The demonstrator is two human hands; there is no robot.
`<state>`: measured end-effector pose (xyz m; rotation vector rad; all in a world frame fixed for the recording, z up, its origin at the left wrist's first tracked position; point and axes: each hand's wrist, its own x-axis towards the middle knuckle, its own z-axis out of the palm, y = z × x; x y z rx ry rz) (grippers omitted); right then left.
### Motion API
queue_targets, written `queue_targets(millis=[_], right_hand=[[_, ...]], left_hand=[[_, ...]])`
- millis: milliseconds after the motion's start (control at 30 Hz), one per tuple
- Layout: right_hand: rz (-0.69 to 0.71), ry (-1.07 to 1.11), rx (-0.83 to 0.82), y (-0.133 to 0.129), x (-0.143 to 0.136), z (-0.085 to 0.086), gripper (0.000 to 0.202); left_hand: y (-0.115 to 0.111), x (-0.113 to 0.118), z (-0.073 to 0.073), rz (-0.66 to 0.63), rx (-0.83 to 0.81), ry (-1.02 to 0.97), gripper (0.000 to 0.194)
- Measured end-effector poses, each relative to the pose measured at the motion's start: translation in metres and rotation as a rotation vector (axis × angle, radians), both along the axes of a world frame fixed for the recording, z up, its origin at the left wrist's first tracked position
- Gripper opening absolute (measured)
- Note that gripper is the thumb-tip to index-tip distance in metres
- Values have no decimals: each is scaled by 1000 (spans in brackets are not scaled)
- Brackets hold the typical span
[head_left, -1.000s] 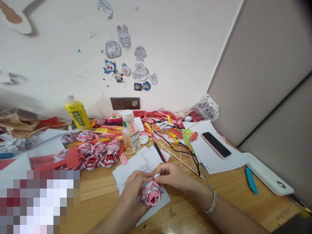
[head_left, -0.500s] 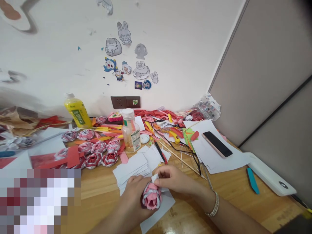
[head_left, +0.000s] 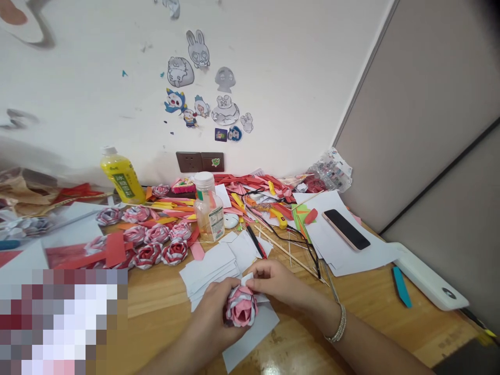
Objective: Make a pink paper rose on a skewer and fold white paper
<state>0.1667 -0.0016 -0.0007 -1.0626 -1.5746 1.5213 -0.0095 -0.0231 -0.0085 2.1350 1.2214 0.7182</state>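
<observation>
A pink and white paper rose sits in my left hand, whose fingers wrap round its left side and underside. At the rose's upper edge, my right hand pinches a small white paper piece between thumb and fingers. A bracelet circles my right wrist. Beneath the hands lies a white sheet, and a stack of white paper pieces is just beyond them. Finished-looking roses in pink, red and white stand in rows to the left.
A yellow drink bottle and a clear jar stand behind. Paper strips line the wall. A black pen, thin sticks, a cable, a phone, a white device and a teal object lie toward the right.
The rose has tilted and shifted slightly upward with my left hand. My right hand still pinches the white piece, which shows a little more. The whole view has shifted slightly.
</observation>
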Motion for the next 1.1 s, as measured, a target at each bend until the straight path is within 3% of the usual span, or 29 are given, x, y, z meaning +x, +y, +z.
queue_targets(millis=[233, 400, 567, 933, 1100], right_hand=[[-55, -105, 116, -3, -1, -1, 8], [-30, -163, 94, -2, 2, -2, 6], [-49, -249, 228, -5, 1, 2, 2], [-54, -358, 343, -7, 0, 8, 7], [35, -414, 386, -5, 2, 8, 4]], left_hand=[[0, -4, 0, -126, -53, 112, 33], [-3, -3, -3, -127, -108, 131, 41], [-5, -1, -3, -103, -119, 104, 46], [-4, 0, 10, -103, -97, 189, 30], [-6, 2, 12, -154, -62, 261, 27]])
